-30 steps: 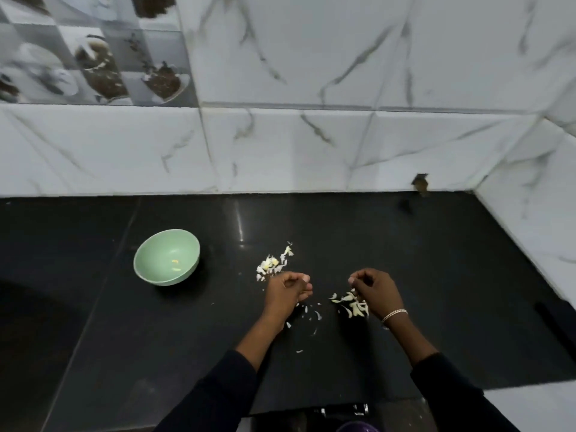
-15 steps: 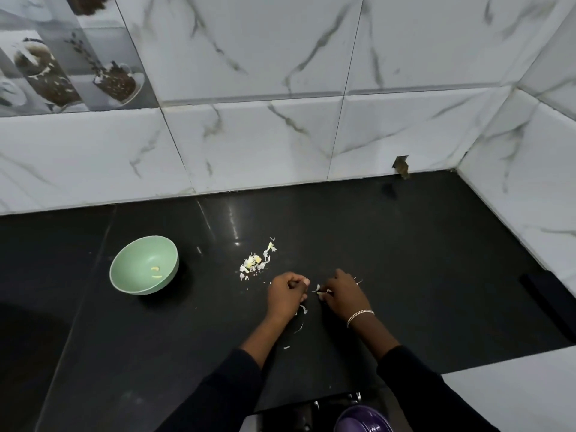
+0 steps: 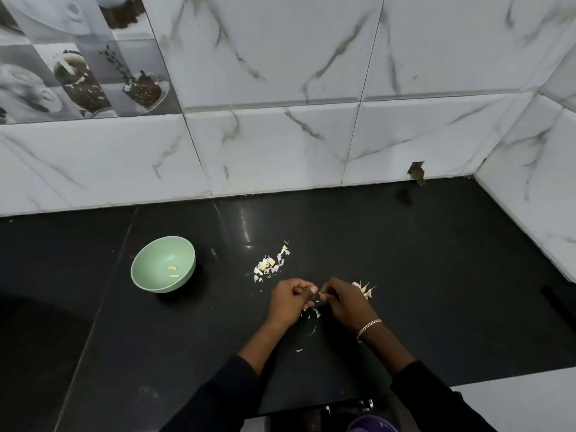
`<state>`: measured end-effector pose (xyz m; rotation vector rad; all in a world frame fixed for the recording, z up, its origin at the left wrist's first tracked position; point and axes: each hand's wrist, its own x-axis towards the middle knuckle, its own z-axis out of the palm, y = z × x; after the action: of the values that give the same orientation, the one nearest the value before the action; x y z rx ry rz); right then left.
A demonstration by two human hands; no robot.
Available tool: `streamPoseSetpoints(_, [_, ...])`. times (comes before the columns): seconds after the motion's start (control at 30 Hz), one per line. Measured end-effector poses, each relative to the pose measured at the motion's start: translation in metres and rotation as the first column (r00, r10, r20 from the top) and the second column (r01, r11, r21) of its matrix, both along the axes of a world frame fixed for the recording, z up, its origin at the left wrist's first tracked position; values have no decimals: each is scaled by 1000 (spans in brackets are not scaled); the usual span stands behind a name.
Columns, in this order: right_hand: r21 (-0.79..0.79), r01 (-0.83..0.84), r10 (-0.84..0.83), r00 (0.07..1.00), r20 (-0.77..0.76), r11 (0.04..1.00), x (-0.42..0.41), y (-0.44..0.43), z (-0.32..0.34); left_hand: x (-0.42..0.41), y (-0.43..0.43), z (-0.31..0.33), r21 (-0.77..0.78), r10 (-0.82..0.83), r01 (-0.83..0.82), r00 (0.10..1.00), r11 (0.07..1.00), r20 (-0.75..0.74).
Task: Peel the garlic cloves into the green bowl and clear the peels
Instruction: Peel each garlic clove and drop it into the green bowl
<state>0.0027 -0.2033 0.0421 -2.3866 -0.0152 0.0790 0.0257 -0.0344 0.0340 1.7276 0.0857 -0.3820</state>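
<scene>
1. Worktop (image 3: 436,275): black, glossy, backed by marbled wall tiles; carries every item below.
2. Green bowl (image 3: 156,260): upright, well to the left of the hands, apart from the peel litter, probably so skins stay out of it.
3. Left hand (image 3: 288,299) and right hand (image 3: 346,302): fingers curled, fingertips meeting low over the worktop. Both pinch one garlic clove (image 3: 318,294), the left seemingly steadying it while the right picks at the skin.
4. Far heap (image 3: 269,265): pale skins and yellowish bits, between bowl and hands, within reach.
5. Near heap (image 3: 363,288): pale pieces just beside the right hand; cloves or skins, cannot tell.
6. Peeled cloves (image 3: 172,268): two yellow pieces inside the bowl. Judged early in the task.
7. Loose peel scraps (image 3: 313,313): under and below the hands, not yet cleared.
</scene>
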Motion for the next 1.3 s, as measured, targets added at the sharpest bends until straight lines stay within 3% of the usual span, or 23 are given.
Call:
streamPoseSetpoints(0.13, [199, -10, 7, 1000, 16, 980, 0, 8, 17, -2, 7, 11, -157, -25, 17, 999, 988, -48])
streamPoseSetpoints(0.27, [266, 1, -14, 999, 47, 964, 1, 12, 26, 0, 17, 19, -181, -19, 10, 998, 983, -52])
streamPoseSetpoints(0.4, [304, 18, -41, 997, 70, 952, 5, 22, 31, 1, 25, 24, -93, 3, -6, 1000, 996, -27])
streamPoseSetpoints(0.5, [284, 32, -52, 997, 63, 958, 7, 28, 35, 1, 27, 27, 56, 22, -27, 996, 998, 84])
streamPoseSetpoints(0.63, [220, 0, -9, 999, 41, 975, 10, 34, 37, 0, 29, 31, 321, 19, -107, 964, 941, 266])
streamPoseSetpoints(0.73, [143, -20, 13, 999, 49, 990, 12, 36, 38, -4, 30, 33, 420, -25, -122, 945, 899, 327])
streamPoseSetpoints(0.97, [117, -16, 9, 998, 56, 993, 13, 38, 40, -9, 32, 39, 511, -168, -82, 890, 856, 424])
streamPoseSetpoints(1.13, [183, 28, -34, 999, 30, 983, 12, 41, 40, -11, 32, 37, 470, -151, -79, 889, 879, 431])
streamPoseSetpoints(1.3, [404, 75, -47, 996, -79, 911, 12, 43, 37, -8, 31, 35, 379, -77, -81, 920, 922, 384])
